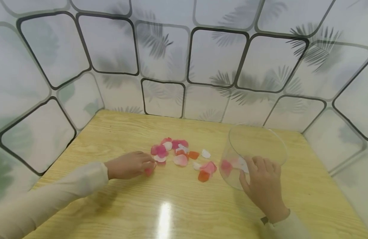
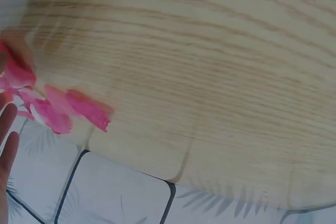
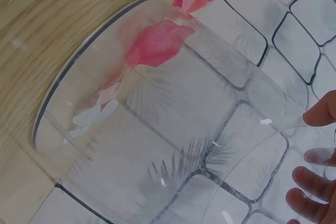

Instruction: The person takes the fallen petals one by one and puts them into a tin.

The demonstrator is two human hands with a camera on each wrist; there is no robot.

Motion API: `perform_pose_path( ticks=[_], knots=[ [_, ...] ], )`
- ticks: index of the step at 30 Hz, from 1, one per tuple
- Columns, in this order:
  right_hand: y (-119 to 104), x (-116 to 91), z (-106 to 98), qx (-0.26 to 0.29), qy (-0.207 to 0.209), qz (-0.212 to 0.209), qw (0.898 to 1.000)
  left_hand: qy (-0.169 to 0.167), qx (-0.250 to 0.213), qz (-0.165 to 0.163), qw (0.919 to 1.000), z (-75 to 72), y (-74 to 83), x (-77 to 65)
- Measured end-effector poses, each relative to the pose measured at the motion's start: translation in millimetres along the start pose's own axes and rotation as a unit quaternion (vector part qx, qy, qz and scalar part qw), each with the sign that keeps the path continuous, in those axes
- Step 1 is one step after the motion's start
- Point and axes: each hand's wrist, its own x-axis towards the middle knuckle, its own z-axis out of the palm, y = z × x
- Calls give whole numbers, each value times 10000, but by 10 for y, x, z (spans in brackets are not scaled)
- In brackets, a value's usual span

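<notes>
My left hand [image 1: 131, 165] reaches in from the left with its fingers at a pink petal [image 1: 149, 170] at the near left end of a loose group of petals [image 1: 180, 160]. Only its fingers [image 2: 7, 153] show at the edge of the left wrist view, beside pink petals [image 2: 52, 114]. On the right, a clear round container [image 1: 231, 179] stands on the table. My right hand [image 1: 263, 186] grips its rim, the thumb and fingers on either side of the wall. A pink petal [image 3: 160, 43] and a white one [image 3: 94, 114] show through the wall.
The petals lie mid-table in pink, white and orange, with an orange-red one [image 1: 203, 176] toward the container. The light wooden table [image 1: 127, 212] meets a pale patterned backdrop [image 1: 163, 96] at the back and sides. A bright glare falls near the front.
</notes>
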Motion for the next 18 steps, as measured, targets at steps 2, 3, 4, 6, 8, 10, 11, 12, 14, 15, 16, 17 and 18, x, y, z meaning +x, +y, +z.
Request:
perform_pose_path(
  ticks=[2,3,4,6,8,10,11,12,14,15,16,17,18],
  knots=[
    [-4,6,2,22,86,4,10000,-31,64,67,10000,19,2,-3],
    [-5,10,3,24,127,3,9999,-76,70,82,9999,22,3,0],
    [-9,13,5,42,164,6,9999,-122,71,108,9998,17,8,6],
    [-12,16,10,69,234,13,9997,-249,56,142,9996,8,12,20],
    [-13,15,11,69,245,14,9997,-292,40,188,9994,12,7,37],
    [-14,13,13,88,254,22,9996,-277,126,307,9991,29,-4,52],
    [-13,12,14,87,252,23,9996,-261,176,363,9988,35,-9,61],
    [-13,12,15,83,254,19,9996,-237,216,405,9987,44,-14,69],
    [-11,14,17,73,246,13,9997,-215,249,440,9985,59,-20,81],
    [-9,15,18,69,246,8,9997,-205,263,449,9984,65,-22,87],
    [-8,17,19,67,251,3,9997,-207,260,440,9985,67,-22,93],
    [-6,18,19,56,258,-6,9997,-219,252,425,9985,70,-20,99],
    [-4,19,19,50,265,-12,9996,-222,239,404,9987,71,-18,105]
  ],
)
